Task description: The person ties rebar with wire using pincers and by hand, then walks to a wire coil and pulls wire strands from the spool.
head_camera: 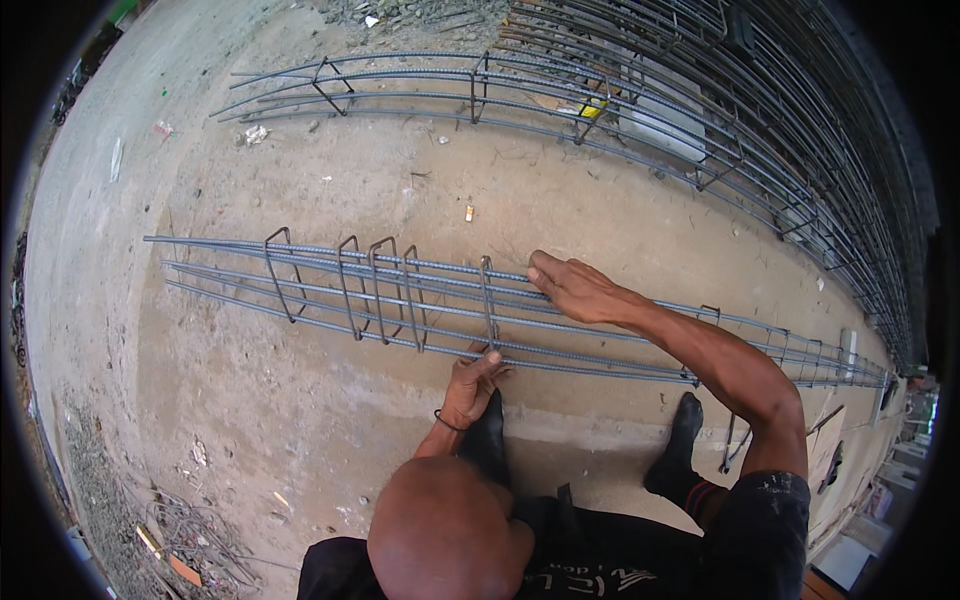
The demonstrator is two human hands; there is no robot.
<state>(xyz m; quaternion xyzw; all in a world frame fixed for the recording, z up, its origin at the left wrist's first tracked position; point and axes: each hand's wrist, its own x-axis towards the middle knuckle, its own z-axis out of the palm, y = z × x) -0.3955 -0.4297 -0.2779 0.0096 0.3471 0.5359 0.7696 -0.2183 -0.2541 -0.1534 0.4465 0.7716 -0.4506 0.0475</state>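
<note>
A long cage of ribbed steel rebar (pixel 442 305) lies across the ground before me, with several bent steel stirrups around its bars at the left. My left hand (pixel 469 384) is at the near lower bar, thumb and fingers closed about it beside the foot of one upright stirrup (pixel 488 300). Over the far upper bar, right of that stirrup's top, is my right hand (pixel 571 288) with curled fingers. Thin wires show by its fingertips; whether it holds them or the bar cannot be told. Part of the cage is hidden under my right forearm.
A second rebar cage (pixel 474 97) lies farther off, beside a dense stack of rebar cages (pixel 817 127) at the upper right. Dark-covered feet (pixel 679 442) stand at the near side. Scrap wire (pixel 202 544) lies at lower left, a small lighter-like object (pixel 469 213) beyond the cage.
</note>
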